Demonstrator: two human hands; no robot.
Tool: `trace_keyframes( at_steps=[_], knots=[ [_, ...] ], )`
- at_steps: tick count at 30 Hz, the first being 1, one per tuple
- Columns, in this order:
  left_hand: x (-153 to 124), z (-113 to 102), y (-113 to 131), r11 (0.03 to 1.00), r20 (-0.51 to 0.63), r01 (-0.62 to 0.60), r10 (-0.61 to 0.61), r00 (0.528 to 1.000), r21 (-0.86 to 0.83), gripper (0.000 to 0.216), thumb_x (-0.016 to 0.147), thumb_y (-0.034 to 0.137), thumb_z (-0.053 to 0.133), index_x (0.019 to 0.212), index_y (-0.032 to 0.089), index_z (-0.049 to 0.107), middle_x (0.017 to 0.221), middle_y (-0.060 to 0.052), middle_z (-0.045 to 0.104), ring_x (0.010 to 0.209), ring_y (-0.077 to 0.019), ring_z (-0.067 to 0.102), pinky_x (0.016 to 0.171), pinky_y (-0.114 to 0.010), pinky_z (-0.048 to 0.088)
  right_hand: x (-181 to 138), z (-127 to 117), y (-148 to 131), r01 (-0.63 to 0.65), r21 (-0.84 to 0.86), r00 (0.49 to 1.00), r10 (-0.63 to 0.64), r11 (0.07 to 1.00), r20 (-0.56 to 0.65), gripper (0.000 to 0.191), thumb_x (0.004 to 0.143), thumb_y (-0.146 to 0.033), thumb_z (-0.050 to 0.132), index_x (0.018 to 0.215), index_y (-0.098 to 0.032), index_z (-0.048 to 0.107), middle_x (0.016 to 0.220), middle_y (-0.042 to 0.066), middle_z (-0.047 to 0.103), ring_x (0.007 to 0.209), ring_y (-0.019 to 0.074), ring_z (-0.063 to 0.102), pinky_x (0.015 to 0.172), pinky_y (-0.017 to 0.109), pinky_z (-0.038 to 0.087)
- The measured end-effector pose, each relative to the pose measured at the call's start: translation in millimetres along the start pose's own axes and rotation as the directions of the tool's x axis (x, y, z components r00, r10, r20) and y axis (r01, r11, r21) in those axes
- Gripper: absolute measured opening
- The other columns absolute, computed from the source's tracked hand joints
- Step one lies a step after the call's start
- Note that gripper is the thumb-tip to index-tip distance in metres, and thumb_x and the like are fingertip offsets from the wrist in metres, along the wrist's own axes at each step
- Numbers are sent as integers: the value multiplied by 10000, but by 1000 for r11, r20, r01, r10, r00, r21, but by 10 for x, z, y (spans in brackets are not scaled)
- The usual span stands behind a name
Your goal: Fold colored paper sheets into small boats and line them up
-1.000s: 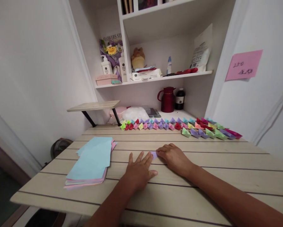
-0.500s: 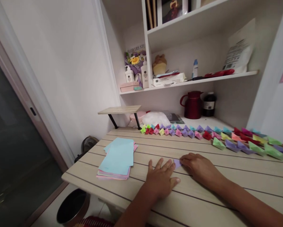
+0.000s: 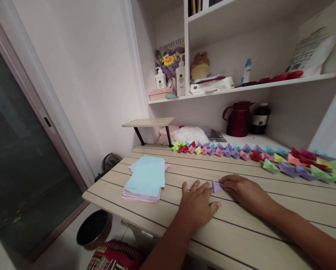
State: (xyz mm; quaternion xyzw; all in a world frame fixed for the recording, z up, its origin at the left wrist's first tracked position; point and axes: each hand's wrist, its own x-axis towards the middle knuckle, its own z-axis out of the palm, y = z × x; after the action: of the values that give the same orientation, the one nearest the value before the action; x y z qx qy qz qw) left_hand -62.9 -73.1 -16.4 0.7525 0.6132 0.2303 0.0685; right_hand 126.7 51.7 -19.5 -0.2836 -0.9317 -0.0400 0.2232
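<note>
A small purple folded paper [image 3: 217, 186] lies on the pale wooden table [image 3: 269, 210] between my two hands. My left hand [image 3: 199, 204] rests flat on the table, fingers spread, its fingertips touching the paper's left side. Over the paper's right part lies my right hand [image 3: 245, 191], palm down, with the fingers curled and pressing on it. A stack of coloured paper sheets [image 3: 147, 179], light blue on top, sits to the left of my hands. Many small folded paper boats [image 3: 241, 153] in several colours stand in rows along the back of the table.
A red jug [image 3: 239, 119] and a dark bottle [image 3: 260, 119] stand behind the boats. A small wooden riser [image 3: 148, 123] sits at the back left. Shelves above hold pump bottles [image 3: 180, 78] and boxes. A round bin [image 3: 94, 229] stands on the floor by the table's left edge.
The view has swung left and slightly down, bringing the glass door, floor and bin into sight. Both hands stay on the purple paper in nearly the same pose.
</note>
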Motion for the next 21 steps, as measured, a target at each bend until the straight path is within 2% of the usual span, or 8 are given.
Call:
trace_keyframes(
  at_steps=[6,8,11,13,17,21],
  knots=[
    [105,-27,-17,999,12,14,-14,1000,29,518,881,452,482,1367,277,435,1454,-47,446,1377,-277,306,1132,-574,90,37,-106,-36,-61,136,998,55,989,44,250,882,-179,472,929,-206,716,1022,79,714,961,220,631,844,329,490],
    [222,-49,1,999,51,28,-29,998,27,553,869,407,506,1394,273,396,1476,-65,410,1378,-273,304,1125,-557,128,44,-125,-27,-79,127,996,73,989,48,230,866,-173,494,927,-211,712,1008,67,718,956,210,628,852,315,481],
    [437,-47,59,1000,99,-17,19,995,-12,667,832,368,563,1441,282,307,1503,-62,364,1382,-252,299,1114,-482,209,45,-138,-9,-93,123,995,87,988,54,216,855,-170,512,939,-220,705,989,50,721,953,200,624,851,298,471],
    [564,-6,92,998,77,-41,44,996,-45,714,809,342,596,1448,286,283,1488,-51,389,1356,-235,341,1090,-427,266,43,-148,-2,-94,131,995,87,987,58,212,854,-169,516,941,-225,701,982,41,721,960,199,619,855,294,461],
    [687,110,75,998,-48,-11,7,999,-70,530,809,243,579,1328,255,471,1345,-69,540,1243,-246,456,1028,-418,325,40,-187,5,-106,154,993,97,982,69,192,857,-174,524,945,-215,690,988,47,715,969,209,608,866,303,439],
    [662,132,10,994,-79,-26,18,997,-110,288,836,149,511,1070,238,653,1169,-64,644,1108,-240,515,995,-395,337,38,-243,-6,-126,179,990,111,976,90,159,865,-294,564,944,-213,676,966,57,706,946,229,599,857,332,420]
  ],
)
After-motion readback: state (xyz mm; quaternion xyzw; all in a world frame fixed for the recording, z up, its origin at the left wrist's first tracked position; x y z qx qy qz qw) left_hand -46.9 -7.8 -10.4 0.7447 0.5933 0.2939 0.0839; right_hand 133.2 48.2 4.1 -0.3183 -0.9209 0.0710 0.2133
